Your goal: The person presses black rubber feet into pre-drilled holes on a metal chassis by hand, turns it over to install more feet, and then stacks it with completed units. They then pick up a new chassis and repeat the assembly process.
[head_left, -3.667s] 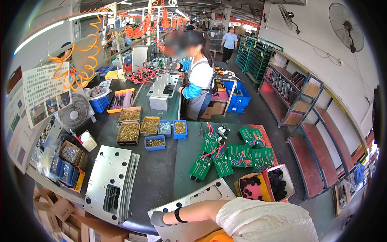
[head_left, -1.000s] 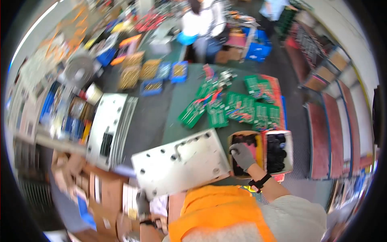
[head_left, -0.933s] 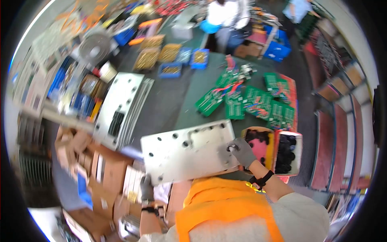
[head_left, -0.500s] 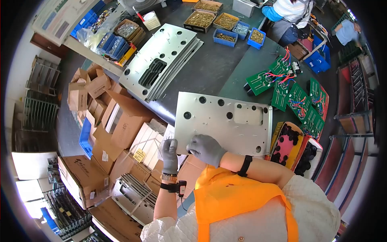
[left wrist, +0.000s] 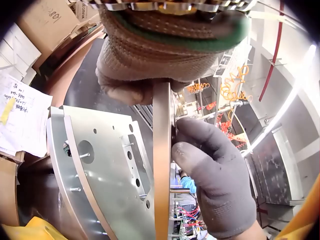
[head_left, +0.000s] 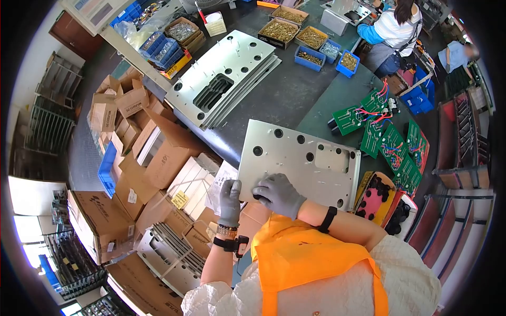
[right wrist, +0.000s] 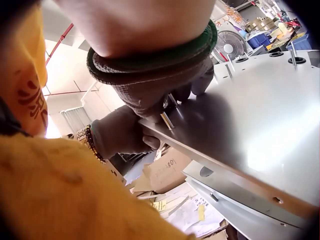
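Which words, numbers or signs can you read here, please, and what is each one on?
"108", perhaps upside down: on the open cardboard box.
Handwriting on the white paper: too blurred to read.
Writing on the yellow tag: too small.
Print on the brown carton: too small.
Dark marks on the orange apron: not legible.

We observed open brown cardboard boxes (head_left: 167, 164) beside a blue plastic bin (head_left: 108, 166), and a round grey fan (right wrist: 229, 46).
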Tool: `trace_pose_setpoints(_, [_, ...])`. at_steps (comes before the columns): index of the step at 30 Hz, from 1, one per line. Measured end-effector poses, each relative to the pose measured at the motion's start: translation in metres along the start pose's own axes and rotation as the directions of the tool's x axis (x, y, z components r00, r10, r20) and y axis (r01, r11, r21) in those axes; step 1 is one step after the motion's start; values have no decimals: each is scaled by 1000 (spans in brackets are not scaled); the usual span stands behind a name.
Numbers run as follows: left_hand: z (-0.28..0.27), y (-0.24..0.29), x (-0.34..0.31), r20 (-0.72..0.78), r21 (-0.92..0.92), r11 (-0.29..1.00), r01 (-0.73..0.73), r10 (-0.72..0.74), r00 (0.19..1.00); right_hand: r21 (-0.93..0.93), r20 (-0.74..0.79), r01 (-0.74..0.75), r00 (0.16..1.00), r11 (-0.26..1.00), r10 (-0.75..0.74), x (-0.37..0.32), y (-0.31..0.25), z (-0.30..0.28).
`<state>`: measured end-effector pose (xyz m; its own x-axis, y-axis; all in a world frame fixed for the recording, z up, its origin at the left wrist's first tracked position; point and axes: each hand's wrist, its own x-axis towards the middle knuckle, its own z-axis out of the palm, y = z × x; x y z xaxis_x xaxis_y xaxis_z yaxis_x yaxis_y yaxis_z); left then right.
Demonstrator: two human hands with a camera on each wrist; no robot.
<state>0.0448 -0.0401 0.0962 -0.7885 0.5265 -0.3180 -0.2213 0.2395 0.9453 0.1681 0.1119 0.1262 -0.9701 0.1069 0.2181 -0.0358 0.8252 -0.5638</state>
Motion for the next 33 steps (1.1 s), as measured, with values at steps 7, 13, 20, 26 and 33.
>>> trace_pose_setpoints(7, [0, -18, 6, -33, 26, 999, -41, 42, 999, -23, 28, -135, 990, 991, 136, 5, -4, 6])
trace_pose_setpoints(13, [-1, -27, 9, -17, 76, 994, -73, 75, 997, 4, 89, -154, 984, 988, 153, 9, -3, 4])
trace_pose_setpoints(20, [4, 4, -1, -42, 159, 985, -67, 75, 996, -6, 110, -168, 980, 986, 167, 16, 4, 11])
trace_pose_setpoints(26, [-24, -78, 26, -27, 304, 942, -142, 158, 987, -159, 146, 149, 981, 976, -126, 12, 7, 12])
trace_pose_setpoints(33, [-5, -38, 19, 104, -118, 993, 22, -10, 995, -164, 280, 142, 956, 976, -92, 48, 9, 0])
